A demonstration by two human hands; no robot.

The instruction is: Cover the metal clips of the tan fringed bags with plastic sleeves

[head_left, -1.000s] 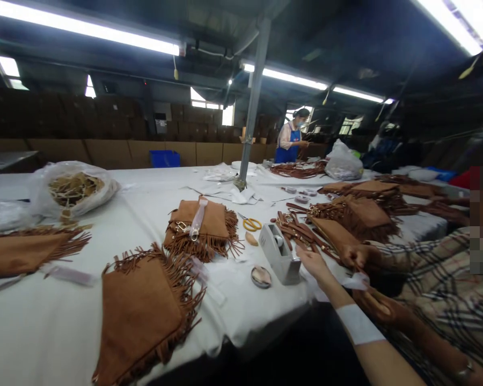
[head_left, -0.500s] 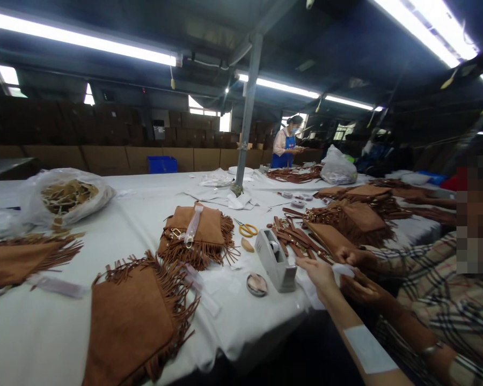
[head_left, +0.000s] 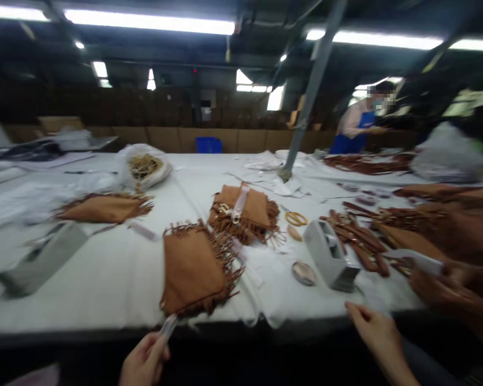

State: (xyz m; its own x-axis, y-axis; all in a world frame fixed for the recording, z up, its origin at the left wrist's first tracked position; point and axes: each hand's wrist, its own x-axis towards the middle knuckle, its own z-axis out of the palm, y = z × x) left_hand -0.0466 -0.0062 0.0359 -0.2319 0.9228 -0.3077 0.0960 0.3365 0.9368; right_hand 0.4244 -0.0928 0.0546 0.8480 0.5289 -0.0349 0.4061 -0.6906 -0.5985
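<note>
My left hand (head_left: 145,360) sits at the bottom edge, below the table's front, pinching a clear plastic strip (head_left: 169,325) that points up at a brown fringed suede bag (head_left: 193,268). Fingers loosely stretched and holding nothing, my right hand (head_left: 370,329) hovers at the table edge just short of a grey tape dispenser (head_left: 332,257). A second fringed bag (head_left: 243,212), with a clear strip and gold hardware on top, lies behind the first. The view is blurred by motion.
A co-worker's hands (head_left: 446,284) hold a white piece at the right, by brown straps (head_left: 358,236). On the white table (head_left: 116,279): a round tin (head_left: 304,272), scissors (head_left: 295,218), another grey dispenser (head_left: 44,260), a plastic sack (head_left: 145,169). A post (head_left: 309,96) and a person in a blue apron (head_left: 358,126) stand behind.
The view swung left and down. My right hand drew back from the tape dispenser to the table edge. My left hand came into view holding the clear strip.
</note>
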